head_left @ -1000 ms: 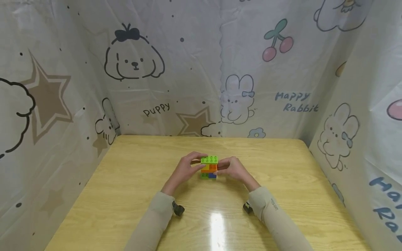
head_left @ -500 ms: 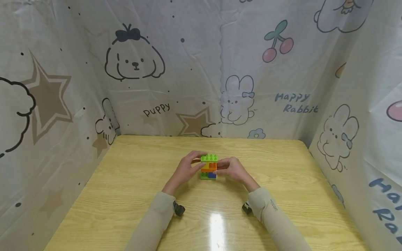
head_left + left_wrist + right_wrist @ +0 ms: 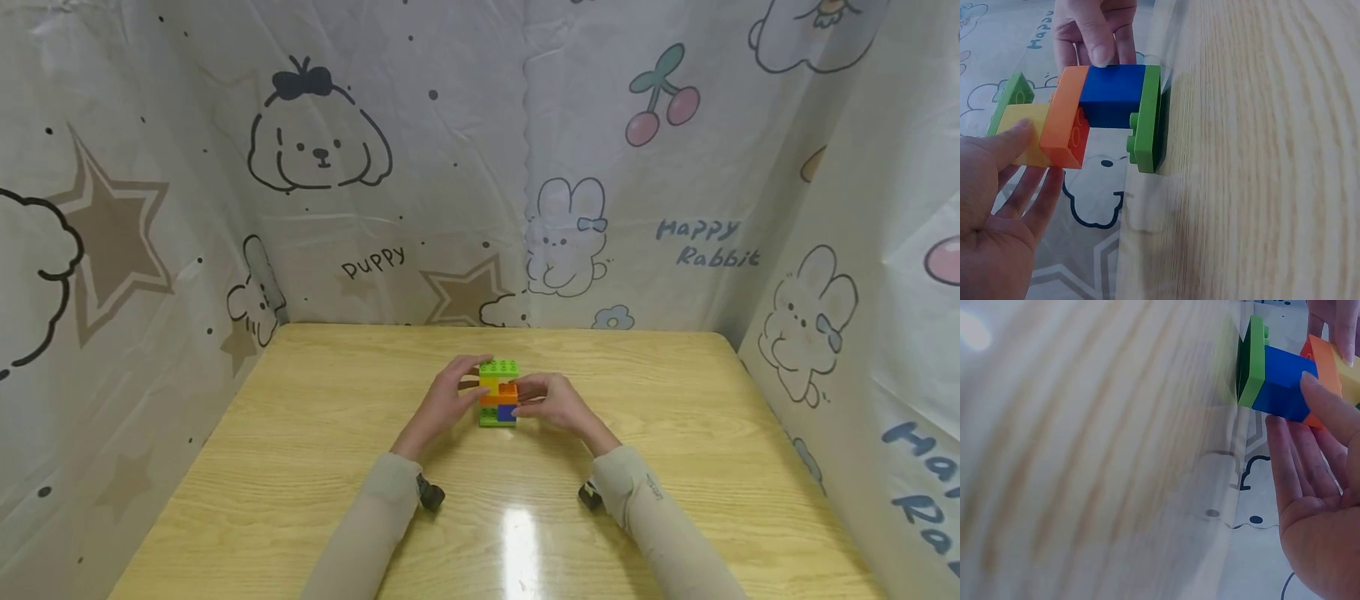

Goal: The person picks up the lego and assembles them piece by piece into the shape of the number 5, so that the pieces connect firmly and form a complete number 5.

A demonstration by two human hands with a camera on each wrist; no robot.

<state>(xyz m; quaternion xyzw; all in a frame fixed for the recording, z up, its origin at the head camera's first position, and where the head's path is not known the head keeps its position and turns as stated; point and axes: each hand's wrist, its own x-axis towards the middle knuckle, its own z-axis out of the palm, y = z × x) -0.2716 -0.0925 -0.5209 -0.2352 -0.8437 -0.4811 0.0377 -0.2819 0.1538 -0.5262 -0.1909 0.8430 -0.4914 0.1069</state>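
Your two hands meet at the middle of the head view, on a small brick stack [image 3: 498, 393] that stands on the wooden worktop [image 3: 315, 433]. The stack sits on a green base plate [image 3: 1147, 119], with a blue brick [image 3: 1112, 95] above it, then an orange brick [image 3: 1066, 119], a yellow brick [image 3: 1022, 134] and a green brick [image 3: 499, 367] on top. Your left hand [image 3: 444, 402] comes in from the lower left of the frame, forearm angled up toward the centre; its thumb presses the yellow brick and its fingers curl round the upper part of the stack. Your right hand [image 3: 551, 402] comes in from the lower right, mirrored, with its thumb on the blue and orange bricks and its fingers lying loosely straight beside them, pinching the stack. Both wrists hover just above the worktop, beige sleeves [image 3: 660, 525] trailing toward the bottom edge
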